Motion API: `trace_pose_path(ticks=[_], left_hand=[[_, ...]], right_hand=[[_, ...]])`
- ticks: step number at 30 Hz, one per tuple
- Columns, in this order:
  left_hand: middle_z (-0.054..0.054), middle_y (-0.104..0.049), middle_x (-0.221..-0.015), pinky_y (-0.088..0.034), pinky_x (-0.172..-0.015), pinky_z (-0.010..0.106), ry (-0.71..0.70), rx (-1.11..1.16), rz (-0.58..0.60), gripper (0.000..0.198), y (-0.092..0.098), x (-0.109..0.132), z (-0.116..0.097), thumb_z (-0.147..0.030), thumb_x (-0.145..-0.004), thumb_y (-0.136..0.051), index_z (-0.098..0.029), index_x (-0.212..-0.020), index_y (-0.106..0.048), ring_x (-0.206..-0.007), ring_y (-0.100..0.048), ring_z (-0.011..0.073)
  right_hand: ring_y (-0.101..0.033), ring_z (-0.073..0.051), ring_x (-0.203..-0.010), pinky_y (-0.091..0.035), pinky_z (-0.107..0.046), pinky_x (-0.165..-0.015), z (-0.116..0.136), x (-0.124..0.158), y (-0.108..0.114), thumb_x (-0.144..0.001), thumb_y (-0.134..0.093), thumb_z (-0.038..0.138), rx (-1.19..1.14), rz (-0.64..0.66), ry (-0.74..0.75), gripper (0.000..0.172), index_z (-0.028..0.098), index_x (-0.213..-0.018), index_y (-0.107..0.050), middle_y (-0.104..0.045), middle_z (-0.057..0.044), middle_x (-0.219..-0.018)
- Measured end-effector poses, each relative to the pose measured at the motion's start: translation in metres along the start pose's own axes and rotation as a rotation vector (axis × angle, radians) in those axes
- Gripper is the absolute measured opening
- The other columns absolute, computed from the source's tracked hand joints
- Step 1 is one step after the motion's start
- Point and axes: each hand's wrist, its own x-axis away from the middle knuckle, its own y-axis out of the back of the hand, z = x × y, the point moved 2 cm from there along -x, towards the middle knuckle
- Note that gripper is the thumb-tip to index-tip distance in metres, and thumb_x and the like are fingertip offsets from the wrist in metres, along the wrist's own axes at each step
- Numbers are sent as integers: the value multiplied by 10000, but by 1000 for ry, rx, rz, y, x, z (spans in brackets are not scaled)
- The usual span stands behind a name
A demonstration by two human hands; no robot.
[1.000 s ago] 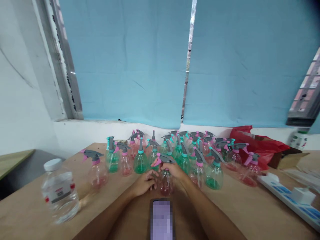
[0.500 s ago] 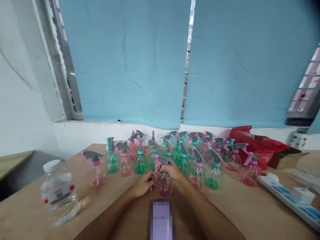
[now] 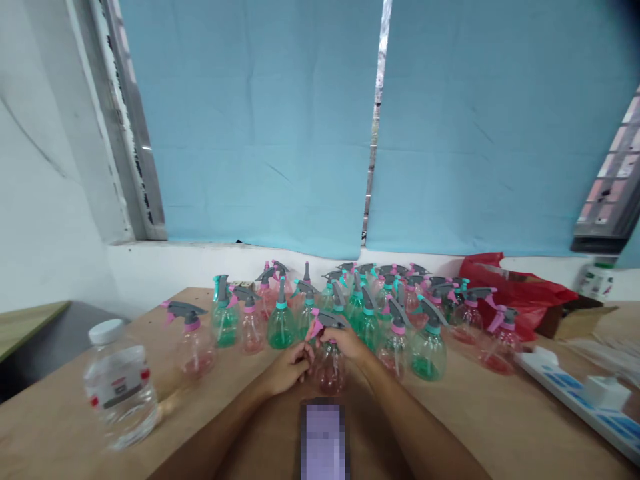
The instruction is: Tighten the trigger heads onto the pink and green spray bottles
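Note:
A clear pinkish spray bottle (image 3: 330, 375) with a grey and pink trigger head stands upright on the wooden table in front of me. My right hand (image 3: 346, 343) is wrapped round its neck, just under the grey top. On its left side, my left hand (image 3: 291, 368) has its fingers curled together close to the pink nozzle end and the bottle's shoulder. What those fingertips pinch, if anything, is too small to make out. Right behind the hands stand a green spray bottle (image 3: 281, 327) and another pink-collared spray bottle (image 3: 393, 353).
Several more pink and green spray bottles crowd toward the wall. A large water bottle (image 3: 121, 393) stands at left; a phone-like object (image 3: 324, 440), blurred out, lies nearest me. At right are a white power strip (image 3: 575, 390), a red plastic bag (image 3: 520, 293) and a cardboard box (image 3: 583, 320).
Hardly anything differs. The fingers by the nozzle have shifted slightly; my right hand keeps its hold on the spray bottle, which stays in place.

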Motion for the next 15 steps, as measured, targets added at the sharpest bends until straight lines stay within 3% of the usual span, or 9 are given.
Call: trace_pose_path(ticks=[3, 8, 15], left_hand=[[-31, -548, -732, -412, -541, 215, 4, -17, 2, 91, 0, 0, 1, -237, -807, -545, -187, -865, -495, -625, -533, 118], [-38, -539, -730, -406, -543, 214, 20, -9, -6, 120, 0, 0, -1, -262, -803, -555, -197, -865, -476, -633, -540, 120], [-39, -539, -727, -409, -539, 216, 13, -14, 1, 122, -1, 1, -5, -255, -795, -547, -200, -872, -468, -624, -538, 121]], right_hand=[[-507, -134, -553, -376, -248, -553, 5, 1, -5, -587, -523, 220, -55, 66, 57, 167, 184, -610, -685, -603, 3, -582], [-485, -122, -544, -363, -240, -554, -3, 0, -2, -591, -540, 208, 4, -9, 51, 159, 189, -630, -692, -604, 18, -574], [-456, -117, -528, -339, -235, -531, -7, -3, 1, -595, -538, 227, 57, 16, 65, 147, 190, -632, -675, -595, 22, -548]])
